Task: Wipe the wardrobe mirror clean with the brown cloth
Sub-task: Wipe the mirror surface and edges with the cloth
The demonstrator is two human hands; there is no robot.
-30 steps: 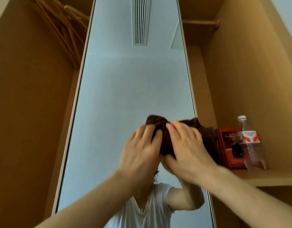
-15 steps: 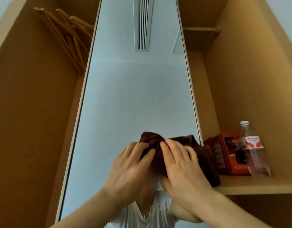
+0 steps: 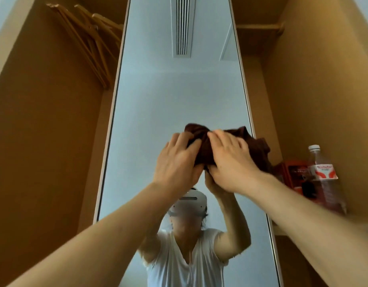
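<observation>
I have both hands raised in front of the mirror (image 3: pixel 174 96), the tall glass panel between the two open wooden halves of the wardrobe. The brown cloth (image 3: pixel 201 148) is bunched into a wad between them, about halfway up the glass and towards its right edge. A loose fold spills past the mirror's right frame.

My left grip (image 3: pixel 177 162) is clamped on the left part of the cloth, with the fingers curled over the top of the wad and the thumb tucked beneath. My right grip (image 3: pixel 230 162) is clamped on the right part, with the fingers laid over the fabric and the thumb hooked under it. The two grips sit just beside each other and almost touch at the thumbs. The cloth looks to be against the glass, since the reflected arm rises to meet it from below.

Lower in the mirror I see my own reflection in a white shirt (image 3: pixel 179 264) and a white headset (image 3: pixel 191 200).

Wooden hangers (image 3: pixel 89 44) hang in the upper left compartment. On the shelf (image 3: pixel 279 229) to the right, a red box (image 3: pixel 295 175) stands just beside a clear plastic bottle (image 3: pixel 324 179) with a red and white label. The cloth's loose fold comes near the box.
</observation>
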